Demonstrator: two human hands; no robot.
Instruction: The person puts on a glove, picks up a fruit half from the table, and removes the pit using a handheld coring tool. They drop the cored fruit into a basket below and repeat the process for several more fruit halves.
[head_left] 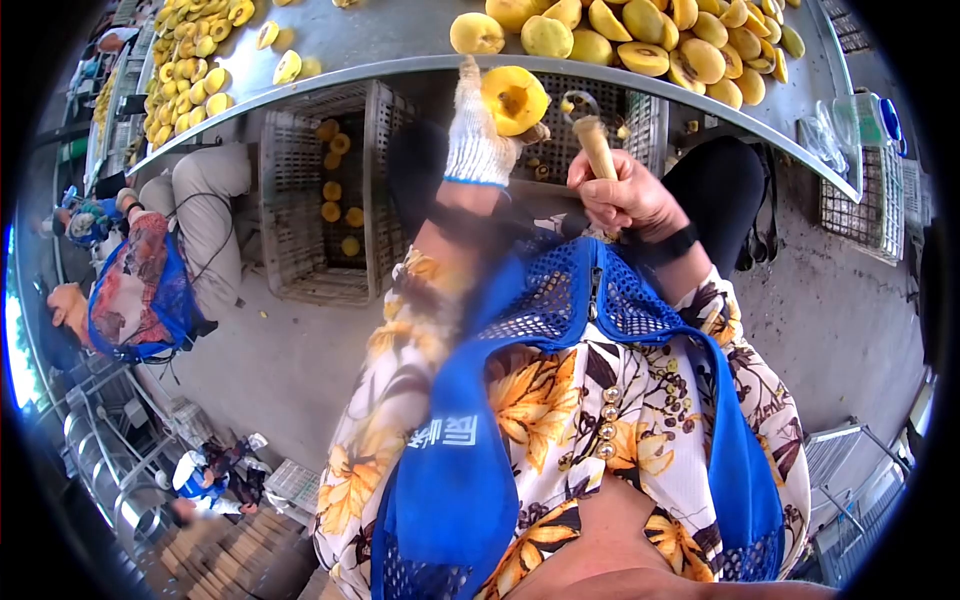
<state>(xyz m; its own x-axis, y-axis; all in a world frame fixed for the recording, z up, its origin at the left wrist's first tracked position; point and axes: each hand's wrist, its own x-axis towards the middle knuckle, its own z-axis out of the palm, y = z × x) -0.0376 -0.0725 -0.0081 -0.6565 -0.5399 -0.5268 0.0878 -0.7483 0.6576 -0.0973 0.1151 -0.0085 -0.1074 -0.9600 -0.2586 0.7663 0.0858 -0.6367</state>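
At ten o'clock, one crate (300,200) holds about six fruit pieces. At twelve, the gloved left hand (478,135) grips one halved yellow fruit (514,100). Just right of it, the bare right hand (625,195) is clenched around one wooden-handled scoop (594,140).
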